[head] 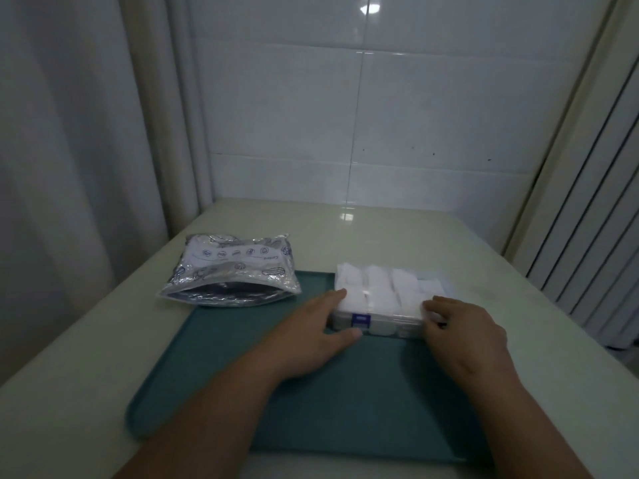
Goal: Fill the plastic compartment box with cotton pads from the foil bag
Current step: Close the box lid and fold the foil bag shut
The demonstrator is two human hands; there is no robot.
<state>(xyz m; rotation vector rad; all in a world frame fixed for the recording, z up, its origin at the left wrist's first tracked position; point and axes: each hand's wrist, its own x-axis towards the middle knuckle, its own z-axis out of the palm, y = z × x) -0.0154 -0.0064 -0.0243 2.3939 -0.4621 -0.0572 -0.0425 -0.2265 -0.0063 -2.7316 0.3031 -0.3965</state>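
Observation:
A clear plastic compartment box (380,319) lies on the far right part of a teal tray (214,368). White cotton pads (377,288) fill its compartments and bulge up at the top. My left hand (311,337) grips the box's left end, thumb along the front wall near a blue label. My right hand (466,330) holds the right end, fingertips on the top edge. The silver foil bag (231,271) lies to the left, half on the tray, with its mouth open toward me.
The tray sits on a pale counter (345,229) against a white tiled wall. A curtain (86,133) hangs at the left and a ribbed panel (594,219) stands at the right.

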